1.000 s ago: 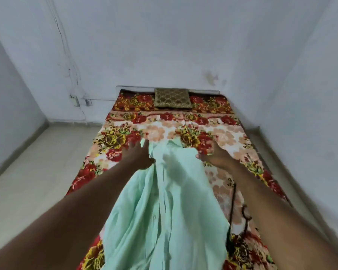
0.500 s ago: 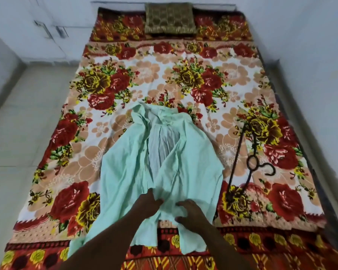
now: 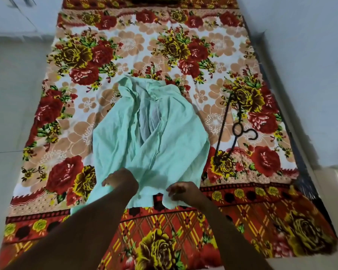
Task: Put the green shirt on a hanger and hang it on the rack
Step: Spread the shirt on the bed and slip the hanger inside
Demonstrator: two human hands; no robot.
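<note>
- Head view: the green shirt (image 3: pixel 150 133) lies spread on the bed (image 3: pixel 66 117), collar end away from the person, hem toward the near edge. It is open down the front and rumpled, not smoothed flat.
- The left hand (image 3: pixel 121 183) rests on the shirt's near left hem, fingers curled into the cloth as if pinching it.
- The right hand (image 3: pixel 183 191) sits at the near right hem, fingers bent around a corner of fabric. Both hands look closed on cloth, though how firm the hold is cannot be told through the blur.
- The hanger (image 3: pixel 236 125), dark and thin, lies on the bed just to the right of the shirt, apart from it and untouched.
- No rack is in view.
- Judgement: the task is at an early stage. The shirt is laid out and is being straightened at the hem. Left to do: take up the hanger, work it into the shoulders, then carry the shirt to the rack.
</note>
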